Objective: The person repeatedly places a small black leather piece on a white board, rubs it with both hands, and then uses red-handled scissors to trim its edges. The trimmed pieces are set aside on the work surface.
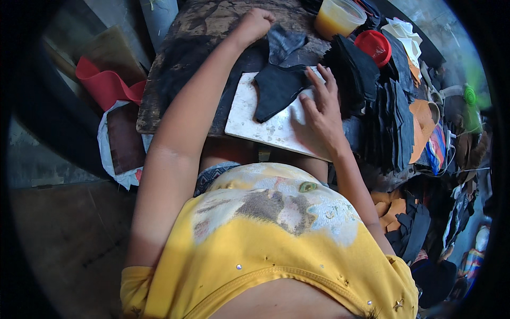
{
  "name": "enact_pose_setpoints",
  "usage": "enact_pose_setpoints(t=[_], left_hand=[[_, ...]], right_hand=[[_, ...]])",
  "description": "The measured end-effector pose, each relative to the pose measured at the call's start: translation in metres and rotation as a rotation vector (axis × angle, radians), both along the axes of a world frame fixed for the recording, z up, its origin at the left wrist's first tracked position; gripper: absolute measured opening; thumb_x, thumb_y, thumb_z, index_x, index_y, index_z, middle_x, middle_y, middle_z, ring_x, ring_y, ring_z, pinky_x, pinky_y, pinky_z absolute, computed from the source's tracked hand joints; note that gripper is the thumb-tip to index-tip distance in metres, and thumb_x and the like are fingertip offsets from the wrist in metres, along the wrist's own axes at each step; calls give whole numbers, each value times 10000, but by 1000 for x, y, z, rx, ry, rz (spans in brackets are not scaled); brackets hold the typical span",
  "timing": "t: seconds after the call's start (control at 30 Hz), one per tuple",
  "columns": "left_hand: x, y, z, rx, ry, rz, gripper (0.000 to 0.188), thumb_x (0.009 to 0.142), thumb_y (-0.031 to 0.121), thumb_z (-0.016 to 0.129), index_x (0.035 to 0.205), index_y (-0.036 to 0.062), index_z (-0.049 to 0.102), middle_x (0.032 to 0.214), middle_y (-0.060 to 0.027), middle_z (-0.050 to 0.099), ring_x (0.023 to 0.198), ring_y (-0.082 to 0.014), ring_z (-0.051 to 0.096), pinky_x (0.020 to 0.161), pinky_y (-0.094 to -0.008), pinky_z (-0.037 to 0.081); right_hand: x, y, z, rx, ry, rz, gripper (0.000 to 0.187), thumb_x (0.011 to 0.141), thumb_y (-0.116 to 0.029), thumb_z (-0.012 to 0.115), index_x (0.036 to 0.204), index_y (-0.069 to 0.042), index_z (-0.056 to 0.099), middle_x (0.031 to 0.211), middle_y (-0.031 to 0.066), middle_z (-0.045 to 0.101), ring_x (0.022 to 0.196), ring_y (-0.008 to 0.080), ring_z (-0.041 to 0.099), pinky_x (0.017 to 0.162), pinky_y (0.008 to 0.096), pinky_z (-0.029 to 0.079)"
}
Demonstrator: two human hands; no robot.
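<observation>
Dark leather, a curved cut piece [276, 87], lay on the white stone slab [249, 119] at the near edge of the worn wooden counter [212, 24]. The right hand [319, 114] rested flat with fingers spread, pinning its right edge. The left hand [255, 24] was closed in a fist beyond it; what its grip held could not be told. Positioning seemed underway; next would need steadying the piece.

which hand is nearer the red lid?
Right. The right hand lies flat on the white board, just below-left of the red lid; the left hand is fisted farther left.
</observation>
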State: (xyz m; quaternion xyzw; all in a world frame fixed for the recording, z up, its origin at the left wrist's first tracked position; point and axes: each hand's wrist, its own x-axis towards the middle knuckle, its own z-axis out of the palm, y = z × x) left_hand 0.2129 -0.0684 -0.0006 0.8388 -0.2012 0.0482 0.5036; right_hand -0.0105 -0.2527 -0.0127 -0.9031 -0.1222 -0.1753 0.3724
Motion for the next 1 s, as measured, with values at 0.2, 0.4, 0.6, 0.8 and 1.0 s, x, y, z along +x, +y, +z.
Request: enact_pose_setpoints(t=[0.2, 0.4, 0.6, 0.8, 1.0], left_hand=[[-71, 17, 1, 166, -90, -122, 300, 896, 103, 603, 1180, 57, 685, 1166, -146, 669, 1115, -264, 634, 954, -344, 481], [-142, 46, -7, 126, -185, -212, 334, 875, 117, 666, 1202, 47, 674, 1185, -137, 650, 1115, -279, 625, 976, -343, 474], [-144, 42, -9, 104, -160, -161, 316, 868, 176, 662, 1133, 4, 679, 1117, -178, 664, 1089, -345, 609, 973, -396, 466], [-147, 42, -7, 55, -121, -154, 312, 863, 168, 671, 1123, 1, 630, 1111, -198, 660, 1104, -365, 607, 956, -413, 469], [-146, 41, -4, 64, -31, -124, 307, 868, 159, 669, 1119, 12, 570, 1127, -199, 658, 1102, -380, 607, 938, -421, 474]], right_hand=[[2, 9, -2, -313, 23, -44, 687, 912, -459, 551, 1501, -138, 400, 1598, 241, 155, 1495, 418, 64, 1164, 565, 123], [18, 20, 0, -543, 50, -161, 883, 934, -662, 401, 1523, -15, 284, 1607, 252, 119, 1504, 398, 32, 1139, 595, 128], [13, 24, 3, -730, 31, -313, 928, 924, -683, 385, 1516, 22, 267, 1606, 251, 128, 1510, 372, 51, 1142, 572, 142], [-16, 25, 7, -639, 68, -50, 913, 946, -687, 324, 1466, 62, 358, 1595, 270, 149, 1503, 395, 59, 1143, 582, 111], [18, 7, 9, -527, 38, -241, 833, 958, -636, 390, 1472, 20, 381, 1607, 245, 132, 1503, 397, 50, 1159, 540, 136]])
